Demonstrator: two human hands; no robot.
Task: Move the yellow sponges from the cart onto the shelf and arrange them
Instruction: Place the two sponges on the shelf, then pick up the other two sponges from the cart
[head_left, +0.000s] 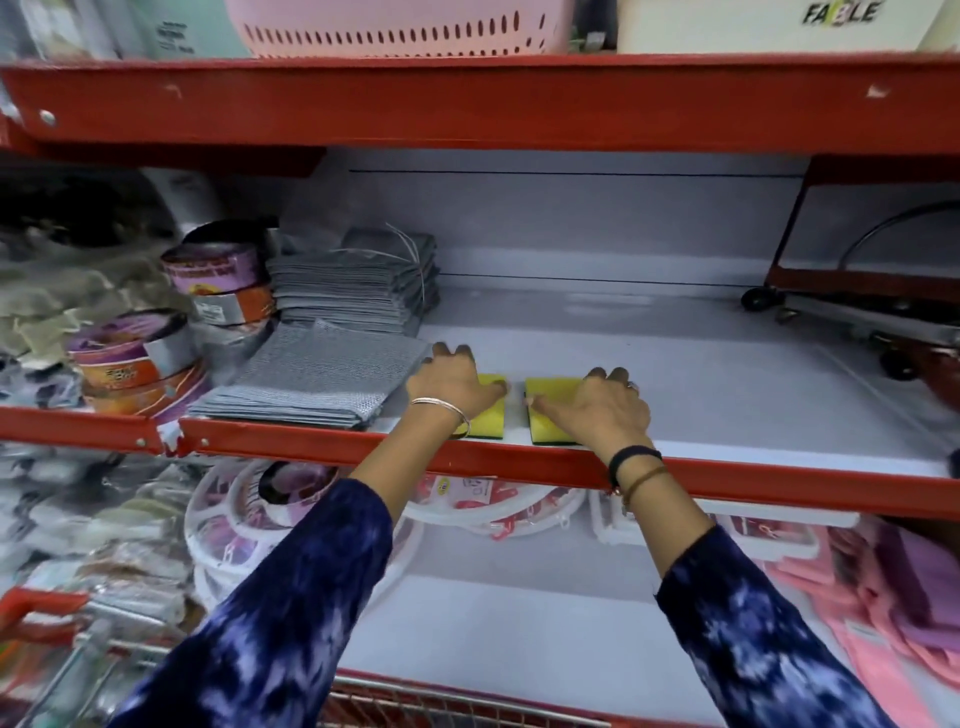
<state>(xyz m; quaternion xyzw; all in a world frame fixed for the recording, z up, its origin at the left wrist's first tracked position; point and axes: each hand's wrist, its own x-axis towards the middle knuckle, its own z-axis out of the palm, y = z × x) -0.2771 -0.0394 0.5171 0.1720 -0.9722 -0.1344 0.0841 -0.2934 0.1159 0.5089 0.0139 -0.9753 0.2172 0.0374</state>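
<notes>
Two yellow sponges with dark green undersides lie side by side on the white shelf, close to its red front edge. My left hand rests on top of the left sponge, covering most of it. My right hand presses flat on the right sponge, fingers spread over it. A narrow gap separates the two sponges. The red wire cart shows at the bottom edge, its contents hidden by my sleeves.
Stacks of grey mesh cloths sit just left of the left sponge. Round purple-and-orange tins stand further left. A red trolley with wheels occupies the shelf's right end. A pink basket is on the shelf above.
</notes>
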